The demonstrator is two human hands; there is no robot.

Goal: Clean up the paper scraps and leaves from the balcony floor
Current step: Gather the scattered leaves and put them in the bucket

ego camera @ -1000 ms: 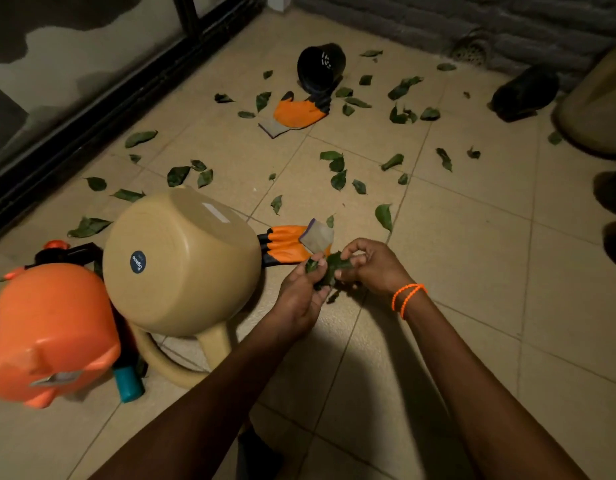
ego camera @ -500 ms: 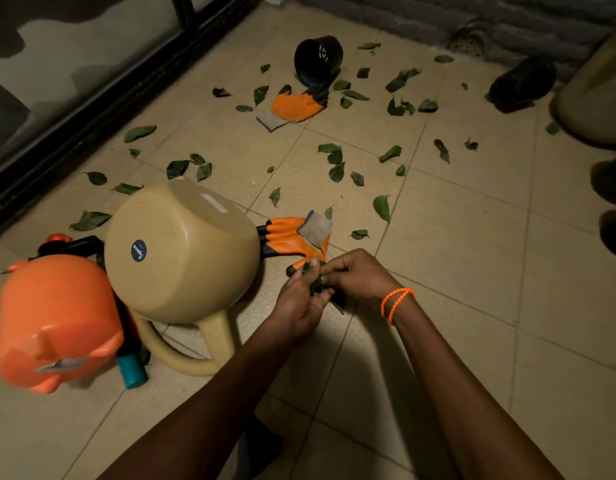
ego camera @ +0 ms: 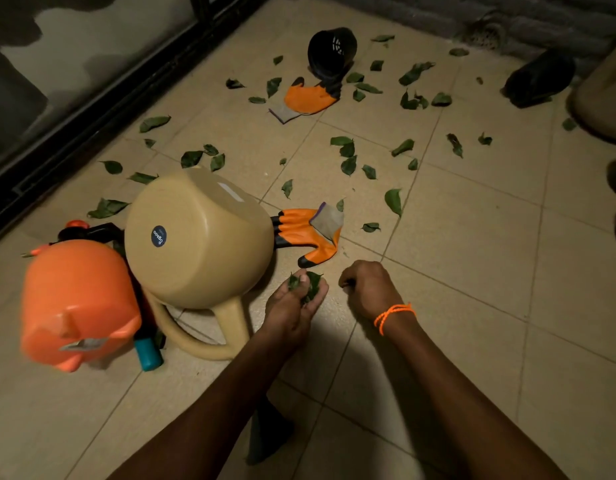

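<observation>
Several green leaves lie scattered over the beige tiled floor (ego camera: 472,271), among them a large leaf (ego camera: 393,200) and a small curled one (ego camera: 370,227) just beyond my hands. My left hand (ego camera: 296,299) is cupped palm up around a small bunch of gathered leaves (ego camera: 308,285). My right hand (ego camera: 367,289), with an orange band at the wrist, hovers low over the tile beside it, fingers curled under; whether it holds anything is hidden. No paper scraps stand out.
A tan watering can (ego camera: 195,237) lies on its side to the left, next to an orange sprayer (ego camera: 74,303). Two orange gloves (ego camera: 306,230) (ego camera: 310,97), a tipped black pot (ego camera: 330,50) and a black shoe (ego camera: 538,79) lie farther off. A sliding door track (ego camera: 92,109) runs along the left.
My hands have come apart: the right one has left the bunch and dropped toward the floor, while the left keeps the leaves. The view has shifted slightly.
</observation>
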